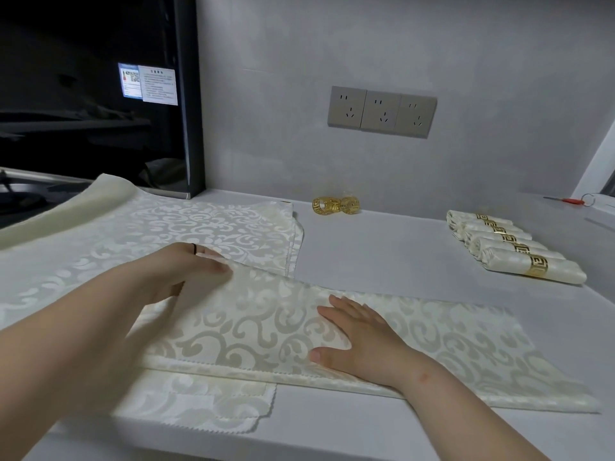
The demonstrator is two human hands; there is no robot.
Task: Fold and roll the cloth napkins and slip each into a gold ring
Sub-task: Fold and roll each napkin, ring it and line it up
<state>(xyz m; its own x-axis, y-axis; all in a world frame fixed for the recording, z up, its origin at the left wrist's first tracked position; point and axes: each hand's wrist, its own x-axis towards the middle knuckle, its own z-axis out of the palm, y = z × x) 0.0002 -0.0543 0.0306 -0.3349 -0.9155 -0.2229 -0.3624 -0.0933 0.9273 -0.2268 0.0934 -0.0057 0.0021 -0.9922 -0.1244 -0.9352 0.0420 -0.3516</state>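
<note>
Black appliance [100, 94]: glossy and dark, far behind the left hand, with a printed sticker on it.
Flat napkins [166, 227]: a pile of cream damask cloths with a scroll pattern, lying under and behind the left hand; their number I cannot tell.
Left hand [186, 271]: fingers are straight and close together, lying on the far left edge of the folded napkin; one finger wears a thin dark band.
Folded napkin [449, 344]: one cream strip under both hands. Its long axis goes left to right, with the right end a little nearer to the person. The near edge is cut in zigzag.
Right hand [362, 341]: palm down, fingers a little spread, pressing flat on the middle of the strip.
Loose gold rings [336, 205]: two are plain to see, with an openwork key pattern, on the grey counter [382, 254] well behind the right hand.
Wall sockets [381, 112]: three in a row, above the rings.
Rolled napkins [512, 247]: at least five, side by side, each inside a gold ring, behind and to the right of the right hand; their long axes run left to right.
</note>
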